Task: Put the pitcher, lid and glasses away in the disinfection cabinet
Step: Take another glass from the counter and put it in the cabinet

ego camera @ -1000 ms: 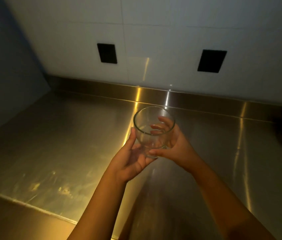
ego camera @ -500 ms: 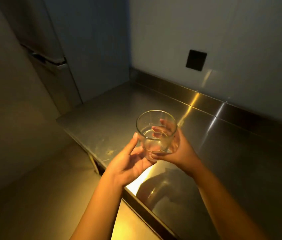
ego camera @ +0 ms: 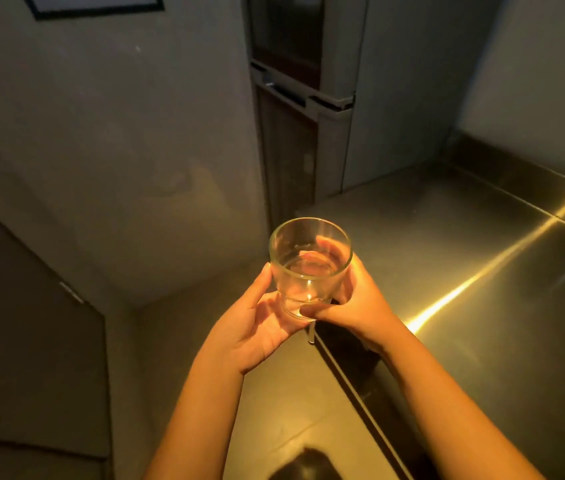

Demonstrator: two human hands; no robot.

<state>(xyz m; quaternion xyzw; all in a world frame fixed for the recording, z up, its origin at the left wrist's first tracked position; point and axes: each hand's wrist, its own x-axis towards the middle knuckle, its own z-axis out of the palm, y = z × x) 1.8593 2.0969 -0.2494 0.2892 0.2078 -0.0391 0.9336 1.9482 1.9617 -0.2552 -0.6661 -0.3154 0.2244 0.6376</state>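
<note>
We hold the glass (ego camera: 310, 268) upright between both hands, left hand (ego camera: 256, 327) cupping its base with the thumb up its side, right hand (ego camera: 357, 306) curled round its far wall, and what we take for the cabinet (ego camera: 294, 109) stands straight beyond, well apart.

A commercial kitchen: steel counter (ego camera: 464, 244), tall cabinet (ego camera: 308, 98).

ahead: floor (ego camera: 274, 393) lane open to cabinet (ego camera: 288, 150) — doors shut | right: counter (ego camera: 464, 258) edge | left: wall (ego camera: 118, 150)
</note>
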